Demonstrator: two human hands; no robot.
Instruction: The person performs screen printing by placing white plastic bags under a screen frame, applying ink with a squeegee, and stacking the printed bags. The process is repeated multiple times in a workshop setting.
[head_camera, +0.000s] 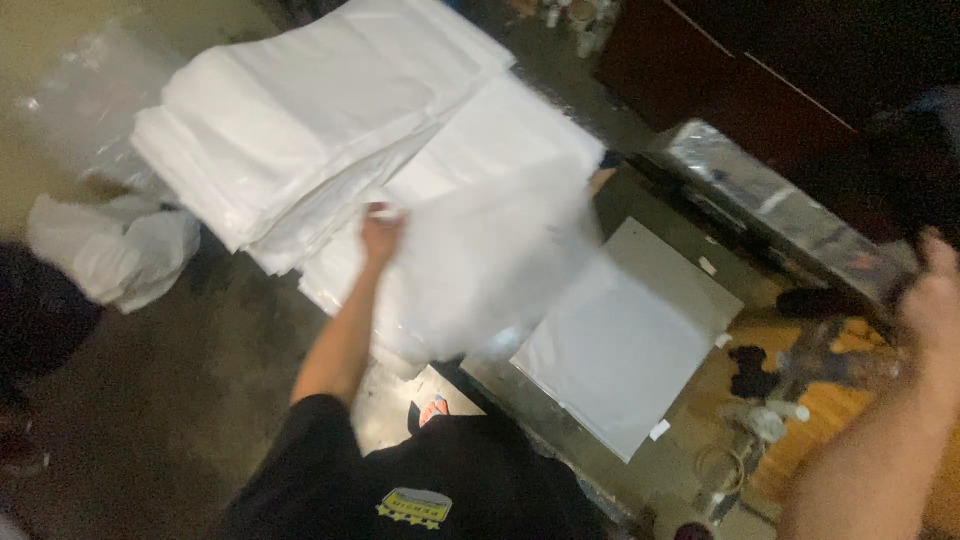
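Near the frame's centre, the left hand (381, 236) has its fingers closed on the edge of a blurred white sheet (480, 270), lifted beside the stack of white sheets (300, 120) at upper left. The right hand (932, 295), at the right edge, is blurred; whether its fingers are open I cannot tell. A flat white panel (625, 340) lies lower right of centre.

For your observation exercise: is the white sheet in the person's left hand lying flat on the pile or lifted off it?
Lifted. The left hand grips the white sheet by one edge; it hangs blurred and see-through above the stack of white sheets.
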